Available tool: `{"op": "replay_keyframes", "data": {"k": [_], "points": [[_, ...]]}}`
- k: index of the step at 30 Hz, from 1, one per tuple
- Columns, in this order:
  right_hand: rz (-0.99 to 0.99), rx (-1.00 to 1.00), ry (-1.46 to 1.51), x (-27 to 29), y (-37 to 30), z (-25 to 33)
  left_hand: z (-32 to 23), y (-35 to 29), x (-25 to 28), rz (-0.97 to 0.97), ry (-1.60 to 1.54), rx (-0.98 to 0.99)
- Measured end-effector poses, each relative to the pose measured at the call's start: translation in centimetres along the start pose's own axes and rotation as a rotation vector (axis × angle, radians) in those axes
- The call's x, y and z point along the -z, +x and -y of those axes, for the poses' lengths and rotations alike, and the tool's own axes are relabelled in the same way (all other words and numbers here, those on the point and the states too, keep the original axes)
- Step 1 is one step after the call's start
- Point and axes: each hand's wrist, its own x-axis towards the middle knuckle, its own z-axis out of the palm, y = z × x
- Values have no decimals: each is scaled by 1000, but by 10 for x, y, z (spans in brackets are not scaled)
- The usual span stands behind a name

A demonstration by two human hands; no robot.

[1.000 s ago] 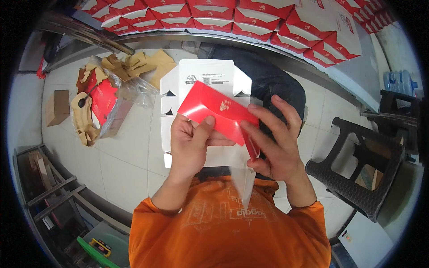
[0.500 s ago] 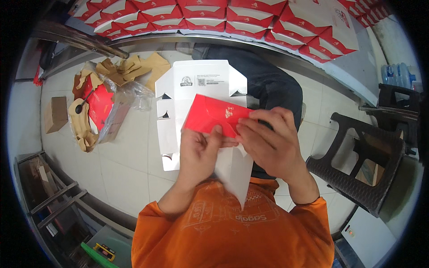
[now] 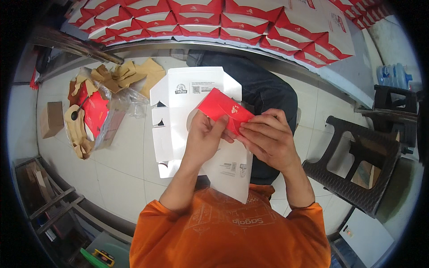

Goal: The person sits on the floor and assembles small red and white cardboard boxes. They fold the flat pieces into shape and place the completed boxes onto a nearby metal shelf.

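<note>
Both hands meet on a glossy red card panel [image 3: 209,103] with a small gold emblem, held above the person's lap; the clock positions here are read from the panel's middle. The left hand [image 3: 203,138] comes in from seven o'clock. Its thumb lies flat on the upper face, close to the lower edge, while its curled fingers pass underneath, so the card is pinched between them. The right hand [image 3: 270,138] comes in from four o'clock, its fingers bunched close together and their tips pressing the panel's right-hand end; its thumb is mostly hidden beneath. The gold emblem [image 3: 234,109] sits uncovered at three o'clock, between the left thumb and the right fingertips. The panel's far end, from nine to eleven o'clock, sticks out free of any finger.

A white printed panel [image 3: 229,181] hangs below the hands at six o'clock, its lower corner against the orange shirt [image 3: 232,232]; whether it joins the red card cannot be told. Behind the card, toward nine o'clock, a flat white die-cut carton blank [image 3: 181,114] lies over the lap, with dark trousers [image 3: 275,89] showing at two o'clock. Farther out at nine o'clock is a torn-open packet of red sheets [image 3: 94,111]; rows of red-and-white boxes [image 3: 199,20] line twelve o'clock, and a dark woven-pattern plastic stool [image 3: 342,190] stands at four.
</note>
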Motion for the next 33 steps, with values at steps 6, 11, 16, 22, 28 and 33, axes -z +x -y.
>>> {"op": "replay_keyframes", "data": {"k": [6, 11, 16, 22, 28, 33], "points": [[10, -142, 7, -3, 10, 5, 8, -10, -1, 70, 106, -52], [73, -182, 160, -1, 13, -3, 5, 1, -3, 64, -89, 47], [44, -130, 116, 0, 8, -4, 14, 4, -13, -41, -38, 83], [37, -385, 262, 1, 10, -8, 9, 1, -8, 63, -45, 129], [-195, -510, 552, 8, -22, -28, 3, 14, -14, -84, 100, 219], [287, -214, -67, 29, -9, -18, 38, 12, -11, -6, 413, 15]]}}
